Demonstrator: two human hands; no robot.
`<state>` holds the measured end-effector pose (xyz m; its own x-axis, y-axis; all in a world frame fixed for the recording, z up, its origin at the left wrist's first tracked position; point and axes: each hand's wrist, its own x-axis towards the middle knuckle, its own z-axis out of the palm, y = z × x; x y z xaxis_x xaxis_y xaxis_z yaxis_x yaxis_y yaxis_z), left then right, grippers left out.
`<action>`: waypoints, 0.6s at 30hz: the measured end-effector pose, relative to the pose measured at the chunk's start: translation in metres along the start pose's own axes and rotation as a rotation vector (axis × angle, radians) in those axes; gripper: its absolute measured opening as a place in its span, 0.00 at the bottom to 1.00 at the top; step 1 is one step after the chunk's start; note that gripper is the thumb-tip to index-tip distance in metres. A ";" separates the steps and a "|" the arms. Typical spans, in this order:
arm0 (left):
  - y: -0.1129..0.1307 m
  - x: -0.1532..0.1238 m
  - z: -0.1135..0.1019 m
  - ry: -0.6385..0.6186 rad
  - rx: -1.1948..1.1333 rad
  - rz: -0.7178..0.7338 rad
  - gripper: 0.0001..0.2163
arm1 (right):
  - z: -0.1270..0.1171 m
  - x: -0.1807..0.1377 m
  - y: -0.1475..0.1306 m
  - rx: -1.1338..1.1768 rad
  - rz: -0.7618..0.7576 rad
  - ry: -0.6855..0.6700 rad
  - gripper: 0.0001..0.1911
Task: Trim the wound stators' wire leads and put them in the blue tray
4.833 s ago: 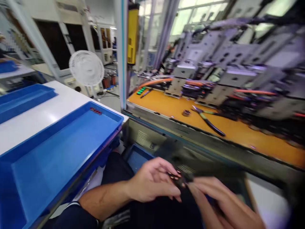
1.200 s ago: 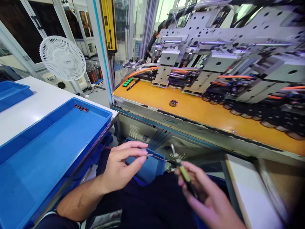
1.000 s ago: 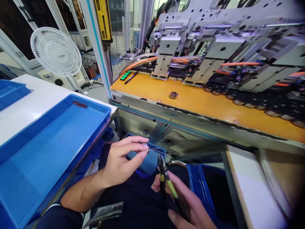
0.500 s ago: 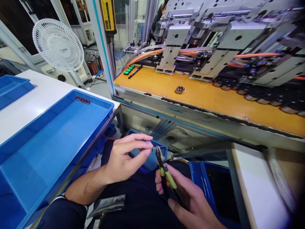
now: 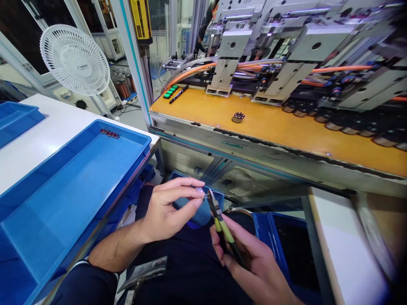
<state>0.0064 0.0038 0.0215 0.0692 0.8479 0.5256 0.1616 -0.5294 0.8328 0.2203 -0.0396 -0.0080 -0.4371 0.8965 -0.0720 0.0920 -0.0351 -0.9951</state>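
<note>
My left hand is closed in a pinch on a small part with thin wires, mostly hidden by the fingers. One fine wire sticks up above the fingertips, and short ends point right toward the pliers. A pair of cutting pliers with green and black handles is gripped in my right hand. Its jaws point up and sit right beside the left fingertips, at the wire ends. Below my hands, a blue bin is partly hidden.
A long blue tray on the white table at left holds several small copper-coloured parts. On the orange bench are a round wound part, a black marker and a row of dark cylinders. A white fan stands behind.
The plier handles have come closer together, and the wire ends that reached right past the jaws no longer show clearly. My right hand has shifted slightly; my left hand stays nearly still.
</note>
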 end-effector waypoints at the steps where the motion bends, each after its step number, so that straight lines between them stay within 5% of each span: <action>1: -0.002 0.000 -0.001 -0.010 -0.002 0.015 0.08 | -0.001 -0.001 0.000 0.017 0.022 -0.006 0.26; 9: -0.016 -0.003 -0.004 0.004 -0.168 0.167 0.23 | -0.022 -0.017 0.003 0.042 0.052 -0.093 0.29; 18: -0.014 -0.008 0.000 -0.024 -0.162 0.194 0.24 | -0.022 -0.025 -0.007 0.128 0.050 -0.194 0.34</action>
<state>0.0038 0.0039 0.0056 0.1072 0.7297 0.6754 -0.0165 -0.6779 0.7350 0.2503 -0.0517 0.0022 -0.6000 0.7907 -0.1211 0.0097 -0.1442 -0.9895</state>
